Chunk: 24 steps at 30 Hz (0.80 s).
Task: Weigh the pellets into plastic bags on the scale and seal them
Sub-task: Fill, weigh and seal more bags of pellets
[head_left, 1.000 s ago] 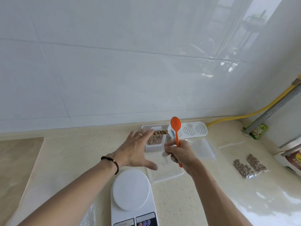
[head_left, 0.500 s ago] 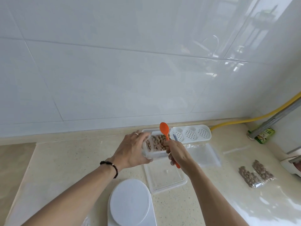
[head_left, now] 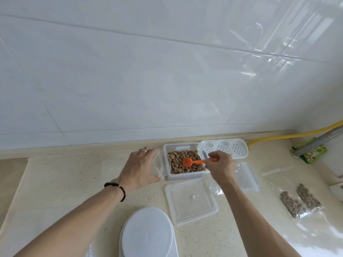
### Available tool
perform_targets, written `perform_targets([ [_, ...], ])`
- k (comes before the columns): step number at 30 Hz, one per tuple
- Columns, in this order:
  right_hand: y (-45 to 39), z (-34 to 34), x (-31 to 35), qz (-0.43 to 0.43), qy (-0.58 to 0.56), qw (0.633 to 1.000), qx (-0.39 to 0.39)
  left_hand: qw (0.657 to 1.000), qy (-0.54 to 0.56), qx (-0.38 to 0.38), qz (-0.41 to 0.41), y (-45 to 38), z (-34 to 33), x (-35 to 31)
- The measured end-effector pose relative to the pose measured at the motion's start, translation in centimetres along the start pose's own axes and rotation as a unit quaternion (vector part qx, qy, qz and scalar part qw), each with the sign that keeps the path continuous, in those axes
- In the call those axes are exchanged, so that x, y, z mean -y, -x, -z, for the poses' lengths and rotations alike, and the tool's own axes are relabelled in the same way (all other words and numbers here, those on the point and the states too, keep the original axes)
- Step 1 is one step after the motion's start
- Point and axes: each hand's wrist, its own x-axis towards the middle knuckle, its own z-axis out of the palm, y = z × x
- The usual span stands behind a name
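Observation:
A clear plastic box (head_left: 183, 176) of brown pellets (head_left: 178, 160) stands near the back wall. My right hand (head_left: 220, 165) grips the handle of an orange spoon (head_left: 193, 161), whose bowl lies on the pellets. My left hand (head_left: 141, 167) holds an empty clear plastic bag (head_left: 157, 165) just left of the box. The white scale (head_left: 147, 232) sits at the near edge, its round pan bare. Two filled bags (head_left: 300, 201) of pellets lie at the right.
The box's clear lid (head_left: 191, 201) lies in front of it. A white perforated tray (head_left: 230, 148) stands behind my right hand. Spare clear bags (head_left: 245, 177) lie right of the box. A yellow hose (head_left: 297, 135) and a metal pipe (head_left: 319, 141) run into the right corner.
My right hand has swung the spoon from upright down into the box, bowl onto the pellets. My left hand has shifted left of the box with the bag. The camera tilted downward.

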Motion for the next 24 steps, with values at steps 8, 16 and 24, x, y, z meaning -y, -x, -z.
perform_targets([
  [8,-0.8,0.0,-1.1,0.035,-0.083,0.99,-0.11,1.0,-0.014,0.008,0.012,-0.4,-0.7,-0.3],
  [16,-0.3,-2.4,-2.4,-0.006,-0.122,0.992,0.022,0.999,-0.032,0.0,0.027,-0.7,-1.4,-0.5],
  [24,-0.4,-1.8,-3.7,-0.153,-0.3,0.941,-0.02,0.998,-0.036,-0.009,0.051,-1.1,-1.6,-0.8],
])
